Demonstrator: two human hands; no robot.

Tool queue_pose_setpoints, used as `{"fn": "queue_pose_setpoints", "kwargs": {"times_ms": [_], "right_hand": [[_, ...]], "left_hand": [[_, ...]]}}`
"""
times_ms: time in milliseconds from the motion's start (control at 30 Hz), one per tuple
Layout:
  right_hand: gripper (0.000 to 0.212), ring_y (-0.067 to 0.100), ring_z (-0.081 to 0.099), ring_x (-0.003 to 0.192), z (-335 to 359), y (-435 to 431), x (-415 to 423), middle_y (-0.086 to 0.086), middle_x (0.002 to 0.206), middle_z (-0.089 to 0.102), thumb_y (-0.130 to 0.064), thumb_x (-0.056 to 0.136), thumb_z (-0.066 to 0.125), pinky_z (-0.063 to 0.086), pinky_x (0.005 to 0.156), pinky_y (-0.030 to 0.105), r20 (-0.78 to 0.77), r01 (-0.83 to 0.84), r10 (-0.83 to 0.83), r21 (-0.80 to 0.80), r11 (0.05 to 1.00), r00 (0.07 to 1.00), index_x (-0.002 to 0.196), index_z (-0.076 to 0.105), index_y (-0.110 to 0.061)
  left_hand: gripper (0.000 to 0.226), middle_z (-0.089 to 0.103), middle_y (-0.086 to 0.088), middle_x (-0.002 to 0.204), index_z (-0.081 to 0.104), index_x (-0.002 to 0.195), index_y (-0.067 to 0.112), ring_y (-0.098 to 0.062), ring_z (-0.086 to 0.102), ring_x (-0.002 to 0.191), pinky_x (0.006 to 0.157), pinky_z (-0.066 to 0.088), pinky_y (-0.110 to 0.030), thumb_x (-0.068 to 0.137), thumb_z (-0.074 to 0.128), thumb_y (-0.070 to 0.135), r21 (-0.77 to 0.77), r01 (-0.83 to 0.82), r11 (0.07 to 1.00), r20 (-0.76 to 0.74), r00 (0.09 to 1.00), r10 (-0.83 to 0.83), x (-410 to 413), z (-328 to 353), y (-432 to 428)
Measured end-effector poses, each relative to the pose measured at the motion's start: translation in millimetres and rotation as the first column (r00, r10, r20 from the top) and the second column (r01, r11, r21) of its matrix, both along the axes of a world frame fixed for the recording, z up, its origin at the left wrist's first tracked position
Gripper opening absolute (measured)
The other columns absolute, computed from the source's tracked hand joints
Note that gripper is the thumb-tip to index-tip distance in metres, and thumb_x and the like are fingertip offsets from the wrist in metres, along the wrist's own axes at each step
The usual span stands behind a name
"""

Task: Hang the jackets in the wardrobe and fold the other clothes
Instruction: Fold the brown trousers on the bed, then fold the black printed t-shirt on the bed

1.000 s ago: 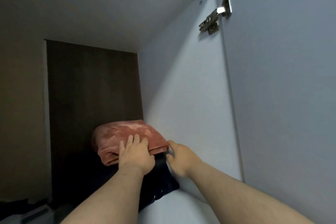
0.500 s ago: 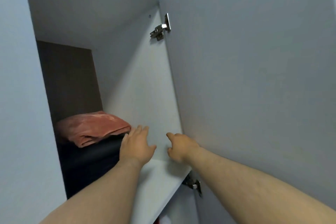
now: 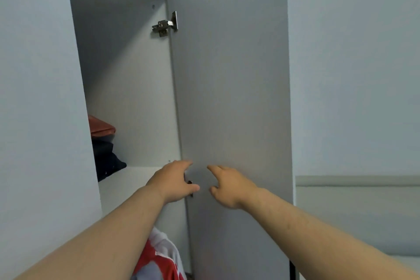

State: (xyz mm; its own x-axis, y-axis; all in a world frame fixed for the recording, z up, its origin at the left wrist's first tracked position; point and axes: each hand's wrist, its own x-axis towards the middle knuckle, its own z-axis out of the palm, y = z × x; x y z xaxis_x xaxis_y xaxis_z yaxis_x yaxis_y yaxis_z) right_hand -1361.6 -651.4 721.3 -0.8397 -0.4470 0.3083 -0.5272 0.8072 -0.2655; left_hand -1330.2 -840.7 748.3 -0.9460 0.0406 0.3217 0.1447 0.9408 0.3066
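Note:
A folded pink-red cloth [image 3: 101, 126] lies on top of a folded dark garment [image 3: 106, 161] at the back of the white wardrobe shelf [image 3: 127, 179]. Both are half hidden by the left wardrobe panel. My left hand [image 3: 173, 182] hovers in front of the shelf's right end, fingers relaxed, holding nothing. My right hand [image 3: 229, 185] hangs beside it in front of the open wardrobe door [image 3: 229, 98], fingers loosely spread and empty. A red and white garment [image 3: 161, 257] shows below the shelf, under my left forearm.
The open door stands edge-on just right of the shelf, with a metal hinge [image 3: 166, 25] high up and another partly hidden behind my left hand. A white panel [image 3: 41, 98] closes the left side. A pale wall [image 3: 354, 75] lies to the right.
Both hands have let go of the folded clothes and drawn back out of the shelf toward me. The view has pulled away and swung right, showing the door and the wall.

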Motion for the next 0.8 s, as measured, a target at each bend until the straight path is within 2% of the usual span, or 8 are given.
{"fn": "queue_pose_setpoints", "kwargs": {"times_ms": [67, 200, 367, 567, 700, 800], "right_hand": [[0.066, 0.027, 0.034, 0.142, -13, 17, 20, 0.005, 0.158, 0.035, -0.035, 0.096, 0.049, 0.032, 0.113, 0.036, -0.015, 0.024, -0.024, -0.012, 1.0, 1.0, 0.156, 0.024, -0.02], [0.065, 0.026, 0.035, 0.141, -39, 48, 56, 0.003, 0.158, 0.035, -0.036, 0.098, 0.049, 0.032, 0.113, 0.034, -0.032, 0.08, -0.082, -0.041, 0.996, 0.996, 0.156, 0.023, -0.021], [0.064, 0.019, 0.032, 0.142, -71, 77, 99, -0.005, 0.158, 0.033, -0.038, 0.099, 0.048, 0.03, 0.112, 0.03, -0.03, 0.144, -0.147, -0.082, 0.986, 0.989, 0.156, 0.022, -0.026], [0.062, 0.014, 0.033, 0.14, -104, 119, 142, -0.009, 0.156, 0.035, -0.041, 0.099, 0.048, 0.029, 0.111, 0.025, 0.0, 0.242, -0.243, -0.046, 0.969, 0.97, 0.155, 0.024, -0.028], [0.061, 0.007, 0.03, 0.138, -126, 153, 163, -0.014, 0.155, 0.035, -0.039, 0.099, 0.048, 0.022, 0.105, 0.014, 0.036, 0.343, -0.341, -0.081, 0.936, 0.939, 0.155, 0.025, -0.03], [0.062, 0.006, 0.025, 0.143, -152, 180, 173, -0.016, 0.158, 0.029, -0.041, 0.1, 0.047, 0.021, 0.112, 0.018, 0.125, 0.427, -0.417, -0.07, 0.901, 0.9, 0.156, 0.022, -0.031]], "left_hand": [[0.078, 0.047, 0.009, 0.146, 0.041, 0.146, 0.035, -0.016, 0.043, 0.136, 0.11, 0.039, -0.035, 0.075, 0.072, 0.052, -0.039, 0.059, 0.998, 0.01, 0.998, -0.058, 15, -15, 6], [0.086, 0.026, 0.005, 0.162, 0.029, 0.154, 0.031, -0.014, 0.019, 0.15, 0.119, 0.022, -0.031, 0.082, 0.07, 0.052, -0.072, 0.084, 0.994, 0.001, 0.996, -0.084, 41, -48, 13], [0.085, 0.017, 0.008, 0.164, 0.022, 0.155, 0.034, -0.012, 0.011, 0.152, 0.121, 0.013, -0.031, 0.085, 0.066, 0.052, -0.073, 0.177, 0.982, 0.009, 0.984, -0.177, 70, -75, 38], [0.085, 0.011, 0.013, 0.164, 0.016, 0.156, 0.038, -0.007, 0.005, 0.151, 0.122, 0.007, -0.028, 0.086, 0.062, 0.056, -0.077, 0.328, 0.942, -0.021, 0.944, -0.33, 88, -104, 79], [0.085, 0.004, 0.021, 0.163, 0.01, 0.155, 0.043, 0.003, -0.003, 0.147, 0.119, 0.002, -0.022, 0.087, 0.059, 0.058, -0.012, 0.42, 0.908, 0.021, 0.908, -0.419, 97, -146, 107], [0.083, -0.007, 0.032, 0.155, 0.006, 0.154, 0.048, 0.014, -0.012, 0.136, 0.114, -0.001, -0.017, 0.089, 0.056, 0.059, 0.038, 0.508, 0.861, 0.069, 0.858, -0.509, 94, -171, 135]]}}
